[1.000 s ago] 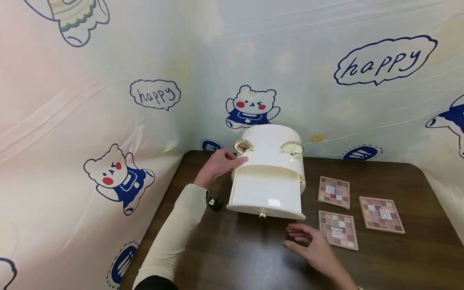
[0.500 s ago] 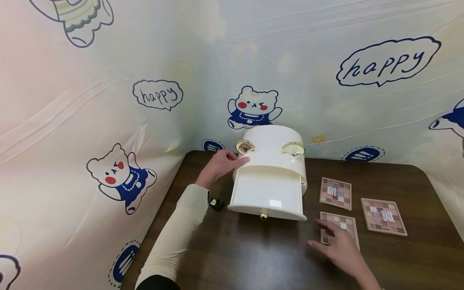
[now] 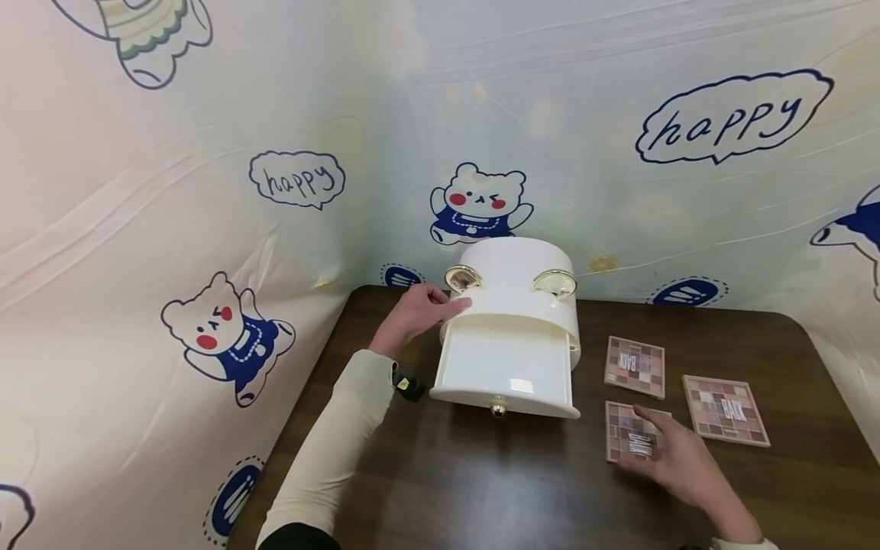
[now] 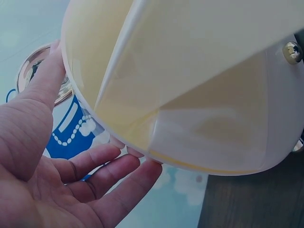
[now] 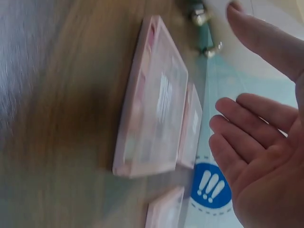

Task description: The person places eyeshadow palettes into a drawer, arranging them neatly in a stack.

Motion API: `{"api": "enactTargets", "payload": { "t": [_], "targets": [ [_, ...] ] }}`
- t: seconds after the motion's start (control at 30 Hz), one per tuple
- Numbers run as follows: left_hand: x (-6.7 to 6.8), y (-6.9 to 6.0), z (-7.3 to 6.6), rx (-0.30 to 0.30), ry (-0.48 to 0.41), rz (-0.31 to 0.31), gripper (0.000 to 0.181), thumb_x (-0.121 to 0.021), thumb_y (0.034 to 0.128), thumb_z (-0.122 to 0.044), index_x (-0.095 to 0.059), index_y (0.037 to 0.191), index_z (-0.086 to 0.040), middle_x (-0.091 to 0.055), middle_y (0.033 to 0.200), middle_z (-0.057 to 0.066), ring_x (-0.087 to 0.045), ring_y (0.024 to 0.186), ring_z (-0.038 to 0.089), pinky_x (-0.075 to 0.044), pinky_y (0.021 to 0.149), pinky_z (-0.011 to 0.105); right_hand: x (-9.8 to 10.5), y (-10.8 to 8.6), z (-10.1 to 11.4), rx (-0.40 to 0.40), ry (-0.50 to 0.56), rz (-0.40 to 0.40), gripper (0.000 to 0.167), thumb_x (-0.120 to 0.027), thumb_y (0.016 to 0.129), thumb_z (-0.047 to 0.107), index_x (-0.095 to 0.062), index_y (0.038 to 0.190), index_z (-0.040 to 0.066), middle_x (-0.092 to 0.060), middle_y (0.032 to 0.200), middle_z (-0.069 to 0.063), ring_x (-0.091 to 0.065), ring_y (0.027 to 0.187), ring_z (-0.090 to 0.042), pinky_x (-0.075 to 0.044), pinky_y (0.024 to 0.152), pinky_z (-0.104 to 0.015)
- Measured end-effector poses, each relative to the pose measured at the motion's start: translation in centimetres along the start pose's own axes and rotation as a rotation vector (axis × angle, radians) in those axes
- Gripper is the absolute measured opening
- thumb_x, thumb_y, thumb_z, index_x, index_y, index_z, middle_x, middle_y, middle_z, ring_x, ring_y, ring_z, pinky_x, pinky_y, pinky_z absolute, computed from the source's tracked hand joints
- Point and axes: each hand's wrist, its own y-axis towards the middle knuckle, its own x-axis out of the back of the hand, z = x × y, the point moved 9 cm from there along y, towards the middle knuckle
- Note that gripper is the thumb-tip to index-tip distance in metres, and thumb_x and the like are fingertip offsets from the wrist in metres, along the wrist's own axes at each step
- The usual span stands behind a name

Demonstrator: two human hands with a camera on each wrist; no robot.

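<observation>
A white cosmetics storage box with a rounded front stands at the back of the table. Its white drawer, with a gold knob, is pulled out toward me. My left hand rests on the box's left side, thumb near the front rim; in the left wrist view its fingertips touch the curved wall. My right hand hovers over the near eyeshadow palette, covering its right part. In the right wrist view the thumb and fingers are spread, apart from that palette.
A second eyeshadow palette lies behind the near one, and a third palette to the right. Two gold-rimmed round ears stick out from the box. Printed cloth hangs behind the dark wooden table.
My right hand has moved right from in front of the drawer to above the near eyeshadow palette. The left hand, the box and its drawer have stayed put.
</observation>
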Motion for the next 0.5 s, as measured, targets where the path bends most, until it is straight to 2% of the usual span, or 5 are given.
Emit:
{"api": "enactTargets", "payload": {
  "t": [0.03,0.1,0.23,0.37,0.5],
  "targets": [
    [0.0,0.0,0.0,0.001,0.001,-0.002,0.065,-0.079,0.0723,-0.068,-0.065,0.102,-0.011,-0.065,0.100,0.009,-0.059,0.091,0.027,-0.053,0.071,0.036,0.1,0.0,-0.2,0.011,-0.008,0.011,0.092,-0.094,0.067,0.038,-0.053,0.137,-0.005,-0.064,0.114,-0.027,-0.066,0.091,-0.036,-0.053,0.079,-0.053],
    [0.1,0.0,0.1,0.003,0.001,-0.004,0.065,-0.079,0.0722,-0.068,-0.065,0.102,-0.011,-0.065,0.100,0.009,-0.059,0.091,0.027,-0.053,0.071,0.036,0.1,0.1,-0.4,0.040,-0.023,0.026,0.096,-0.096,0.064,0.037,-0.051,0.137,-0.007,-0.058,0.130,-0.031,-0.060,0.109,-0.046,-0.048,0.086,-0.063],
    [0.0,-0.1,0.0,-0.002,0.000,-0.003,0.065,-0.079,0.0732,-0.067,-0.065,0.102,-0.011,-0.065,0.100,0.009,-0.059,0.091,0.027,-0.053,0.071,0.036,-0.2,0.3,-1.3,0.036,-0.033,0.083,0.103,-0.098,0.059,0.034,-0.048,0.138,-0.010,-0.055,0.132,-0.034,-0.056,0.114,-0.052,-0.045,0.089,-0.065],
    [0.0,-0.1,-0.1,-0.008,-0.003,-0.002,0.063,-0.079,0.0740,-0.066,-0.065,0.102,-0.011,-0.065,0.100,0.009,-0.059,0.091,0.027,-0.053,0.071,0.036,-0.5,0.5,-2.4,0.019,-0.063,0.129,0.108,-0.100,0.055,0.031,-0.045,0.138,-0.012,-0.049,0.136,-0.037,-0.042,0.125,-0.060,-0.037,0.096,-0.069],
    [0.1,-0.1,0.0,-0.007,-0.005,-0.006,0.065,-0.080,0.0728,-0.067,-0.065,0.102,-0.011,-0.065,0.100,0.009,-0.060,0.094,0.030,-0.053,0.072,0.037,-0.4,0.7,-3.1,0.032,-0.080,0.154,0.115,-0.102,0.049,0.028,-0.041,0.138,-0.015,-0.043,0.137,-0.043,-0.036,0.125,-0.064,-0.033,0.098,-0.071]
  ]
}}
